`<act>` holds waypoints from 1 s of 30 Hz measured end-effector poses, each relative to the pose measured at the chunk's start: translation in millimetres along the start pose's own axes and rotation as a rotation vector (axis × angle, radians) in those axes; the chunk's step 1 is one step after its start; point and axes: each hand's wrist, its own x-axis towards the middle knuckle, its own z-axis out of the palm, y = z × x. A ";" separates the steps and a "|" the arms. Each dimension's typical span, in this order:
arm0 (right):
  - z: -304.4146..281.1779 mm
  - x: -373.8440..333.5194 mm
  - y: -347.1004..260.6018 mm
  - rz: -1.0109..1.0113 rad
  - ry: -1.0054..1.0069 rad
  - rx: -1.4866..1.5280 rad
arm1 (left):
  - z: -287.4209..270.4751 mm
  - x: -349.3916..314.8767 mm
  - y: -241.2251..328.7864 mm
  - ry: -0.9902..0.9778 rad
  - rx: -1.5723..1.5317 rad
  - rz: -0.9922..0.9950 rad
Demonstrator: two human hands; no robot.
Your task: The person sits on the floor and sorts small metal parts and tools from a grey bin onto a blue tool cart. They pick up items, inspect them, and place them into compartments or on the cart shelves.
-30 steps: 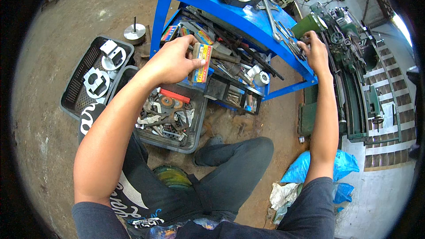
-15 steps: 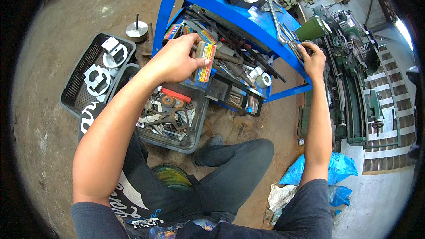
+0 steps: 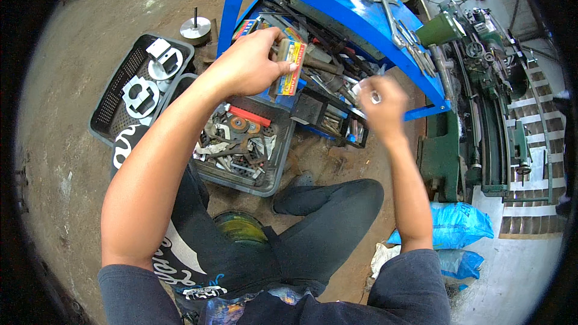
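My left hand point(image 3: 250, 63) is closed around a small yellow, red and blue cardboard box point(image 3: 291, 67), held upright above the lower shelf of the blue metal bench point(image 3: 355, 24). My right hand point(image 3: 384, 103) is smeared by motion beside that shelf's right part. Its fingers are too blurred to show what, if anything, they hold. Below the hands, the shelf is heaped with metal tools, bars and a wooden-looking handle point(image 3: 324, 64). At the shelf's front stands a black divided tray point(image 3: 328, 117) of small bits. Another coloured cardboard box point(image 3: 244, 29) lies behind my left hand.
Wrenches point(image 3: 388, 15) lie on the bench top. A grey crate point(image 3: 265, 189) of mixed metal parts stands by my legs, with a second crate point(image 3: 99, 105) holding silvery machined parts farther left. A green lathe point(image 3: 490, 138) stands at right; blue bags point(image 3: 460, 225) lie on the floor.
My right hand has left the wrenches at the bench top's right edge and moved left and down over the lower shelf. My left hand still holds the box. The view has shifted slightly.
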 end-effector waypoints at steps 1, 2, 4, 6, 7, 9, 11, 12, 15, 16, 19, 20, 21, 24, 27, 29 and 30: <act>30.6 -21.5 -5.8 -0.074 -0.181 -0.153 | -0.4 0.0 -0.6 -0.001 0.023 -0.015; 56.2 -40.4 -5.9 -0.031 -0.446 -0.254 | -0.9 0.0 -0.8 0.000 0.043 -0.028; 113.2 -56.6 6.4 0.236 -0.686 -0.076 | 0.5 -2.0 0.6 -0.010 0.045 -0.037; 153.5 -64.4 19.2 0.254 -0.674 -0.002 | -1.7 -2.9 3.3 -0.017 0.003 -0.033; 167.9 -67.1 23.4 0.305 -0.733 0.075 | -1.7 -4.0 5.1 0.000 0.066 -0.061; 189.9 -66.5 29.6 0.294 -0.913 0.070 | -5.0 -6.8 6.8 0.007 0.049 -0.067; 199.8 -65.8 34.4 0.272 -1.023 0.048 | -9.4 -7.2 7.2 0.004 0.080 -0.097; 201.9 -66.1 36.1 0.274 -1.003 0.059 | -11.1 -6.4 6.8 0.010 0.089 -0.102; 203.5 -68.1 37.5 0.324 -0.965 0.023 | -10.0 -1.7 5.6 0.010 0.085 -0.063; 202.6 -67.5 37.4 0.300 -0.957 0.056 | -9.1 -0.8 5.1 0.005 0.094 -0.045; 199.7 -61.5 29.0 0.362 -1.034 0.057 | -6.2 -0.4 4.6 0.000 0.053 -0.047; 198.6 -57.9 25.0 0.350 -1.015 0.067 | -6.1 -1.6 4.7 0.004 0.025 -0.052; 196.7 -54.9 21.6 0.340 -0.995 0.078 | -6.2 -2.4 4.8 0.014 0.045 -0.053; 189.3 -50.2 16.8 0.384 -0.990 0.098 | -7.2 -4.5 5.6 0.030 0.064 -0.017; 186.7 -56.0 20.2 0.396 -0.886 0.158 | -8.1 -5.5 6.3 -0.002 0.094 -0.041; 190.5 -63.3 24.5 0.406 -0.827 0.215 | -5.9 -4.6 6.6 -0.019 0.084 -0.071; 193.9 -67.4 25.8 0.426 -0.820 0.248 | -4.5 -4.5 6.4 -0.027 0.079 -0.075</act>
